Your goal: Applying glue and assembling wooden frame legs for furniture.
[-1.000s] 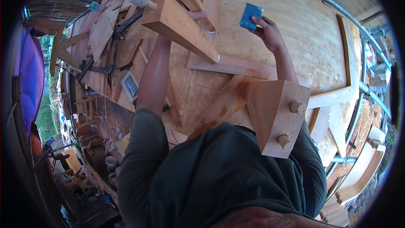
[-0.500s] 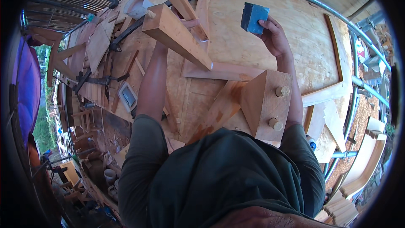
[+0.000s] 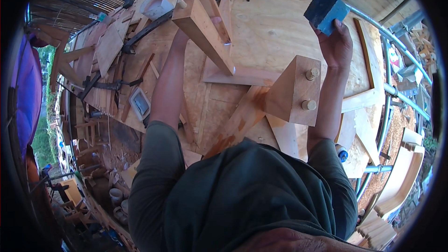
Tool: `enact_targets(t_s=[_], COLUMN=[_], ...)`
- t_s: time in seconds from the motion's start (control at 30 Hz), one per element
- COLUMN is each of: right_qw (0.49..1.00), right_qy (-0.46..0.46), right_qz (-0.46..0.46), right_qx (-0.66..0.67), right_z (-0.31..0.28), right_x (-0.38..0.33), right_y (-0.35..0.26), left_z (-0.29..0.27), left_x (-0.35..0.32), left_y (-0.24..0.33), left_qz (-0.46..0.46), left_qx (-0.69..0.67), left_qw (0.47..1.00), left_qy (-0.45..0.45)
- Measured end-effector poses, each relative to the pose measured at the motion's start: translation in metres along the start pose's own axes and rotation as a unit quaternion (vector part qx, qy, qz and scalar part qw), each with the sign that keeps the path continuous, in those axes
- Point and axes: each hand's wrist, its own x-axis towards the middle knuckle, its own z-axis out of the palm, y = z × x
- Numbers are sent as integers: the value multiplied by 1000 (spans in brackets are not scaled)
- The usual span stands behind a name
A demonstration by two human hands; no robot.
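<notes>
Thumb and fingers of the person's right hand [image 3: 337, 46] gripped a blue block [image 3: 325, 11], tilted and raised toward the far right edge of the surface [image 3: 275, 23]. The left hand [image 3: 216, 20] was mostly hidden behind a tapered wooden leg [image 3: 205, 32], fingertips showing past it; whether it grasped the wood could not be told. Nearer the body, a second wooden piece [image 3: 287, 91] bore two round dowels [image 3: 312, 73].

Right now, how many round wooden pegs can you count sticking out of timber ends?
3: upper peg and lower peg on the right timber; third peg on the left timber. Others may be hidden.
</notes>
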Motion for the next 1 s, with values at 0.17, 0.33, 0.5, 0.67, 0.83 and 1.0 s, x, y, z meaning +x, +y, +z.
enact_targets(t_s=[0.17, 0.33, 0.5, 0.67, 0.83, 1.0], right_qw=[995, 969, 954, 971, 922, 923], right_qy=[-21, -2, -269, -22, -130, -131], right_qz=[-93, -243, -118, 43, -64, 76], right_qx=[17, 54, 63, -234, -359, -353], right_z=[14, 69, 165, 208, 239, 249], right_x=[-26, -88, -170, -222, -230, -212], right_y=[-44, -76, -36, 64, 117, 168], left_z=[-8, -39, -26, -9, -22, -50], left_x=[2, -50, -183, -270, -297, -286], left_y=[6, 52, 165, 193, 182, 142], left_qz=[35, 124, 247, 113, 78, 77], left_qx=[-66, -93, -209, -295, -304, -292], left_qw=[995, 952, 924, 948, 949, 953], left_qy=[68, 263, 203, 35, -21, -36])
